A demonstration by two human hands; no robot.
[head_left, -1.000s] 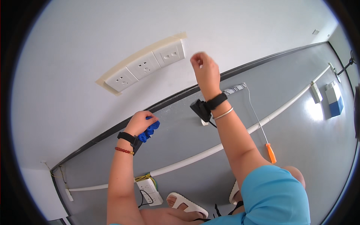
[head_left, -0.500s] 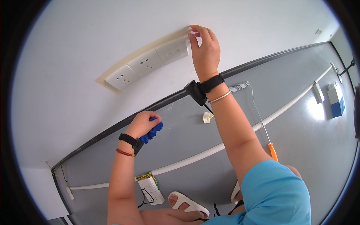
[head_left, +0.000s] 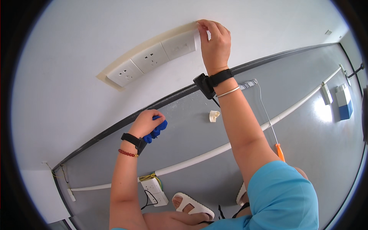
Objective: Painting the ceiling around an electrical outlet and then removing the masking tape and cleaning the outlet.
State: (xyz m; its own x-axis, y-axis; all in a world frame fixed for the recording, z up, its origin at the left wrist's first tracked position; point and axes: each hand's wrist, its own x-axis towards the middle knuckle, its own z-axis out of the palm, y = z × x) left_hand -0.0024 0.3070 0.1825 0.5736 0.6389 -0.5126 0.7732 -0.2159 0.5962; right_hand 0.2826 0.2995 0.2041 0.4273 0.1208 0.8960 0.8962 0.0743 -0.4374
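A white socket and switch panel [head_left: 151, 57] on the wall is framed by beige masking tape [head_left: 153, 38] along its upper side and left end. My right hand [head_left: 214, 44] pinches the tape at its upper right end, beside the panel's right edge. My left hand [head_left: 149, 124] is closed on a crumpled blue cloth [head_left: 158, 129] and is held lower down, near the dark baseboard. Both wrists carry black straps with devices.
A paint roller [head_left: 248, 85] with orange handle [head_left: 280, 152] lies on the grey floor, near a small cream object [head_left: 214, 116]. Beyond are white conduit [head_left: 195, 159], a power board [head_left: 154, 191], a blue-and-white box [head_left: 344, 102] and a dark stand [head_left: 355, 72]. My sandaled feet [head_left: 191, 207] are below.
My right hand has risen up and right from beside the panel to the tape's upper end and now pinches it. My left hand keeps the cloth, shifted slightly upward.
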